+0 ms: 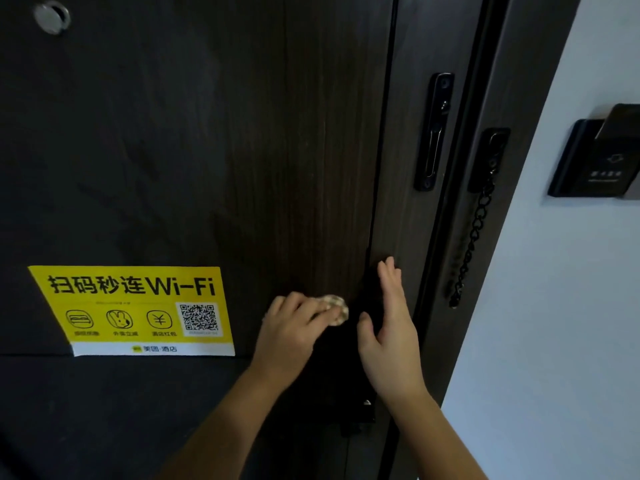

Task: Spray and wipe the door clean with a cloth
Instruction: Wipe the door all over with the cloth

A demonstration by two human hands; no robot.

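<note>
Now pressing the cloth [337, 311] against the door [207, 150] with the left hand [294, 327] curled round it; holding the right hand [391, 323] flat and wide just beside.

Bare door [173, 150] above sticker [131, 310]; chain [472, 244] and latch plate [434, 131] crowd right edge.

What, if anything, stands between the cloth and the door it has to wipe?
Nothing visible: the left hand holds the cloth against the door, right of the yellow sticker. The right hand is open beside it.
</note>
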